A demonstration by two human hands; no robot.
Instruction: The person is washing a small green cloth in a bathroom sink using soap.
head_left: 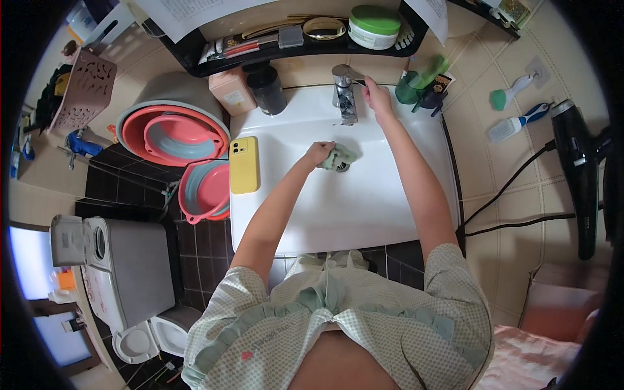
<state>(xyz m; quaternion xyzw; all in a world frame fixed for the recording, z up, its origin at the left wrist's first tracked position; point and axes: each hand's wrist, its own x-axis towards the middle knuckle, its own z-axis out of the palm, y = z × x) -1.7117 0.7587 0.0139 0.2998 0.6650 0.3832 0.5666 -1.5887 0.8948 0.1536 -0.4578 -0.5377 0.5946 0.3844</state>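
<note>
Pale green cloth (340,156): bunched in the basin, in front of the spout (349,116), and partly over the drain (342,168).
Left hand (318,154): grasping the cloth by its left side, fingers curled in against it.
Right hand (376,99): up at the tap lever (354,74), seemingly holding its end between the fingers; no other thing shows in it.
Tap control: a slow, slight move of the lever is probably best, giving a soft stream rather than one that splashes; a light hold should be enough.
Cloth handling: keeping it directly below the spout and clear of the drain would likely wet it evenly; opening the folds would let water reach the inner layers.
Yellow phone (244,166): on the left rim of the white sink (325,221), so drips are best kept to the middle of the basin.
Water: whether any is running is hard to make out at this size.
Grip details: the left fingertips are lost in the cloth, and the exact hold on the lever is too small to tell.
Drain edge: partly covered by the cloth.
Paper sheets (195,16): cut off by the upper edge.
Black hair dryer (577,172): its right side fades into the dark rim.
</note>
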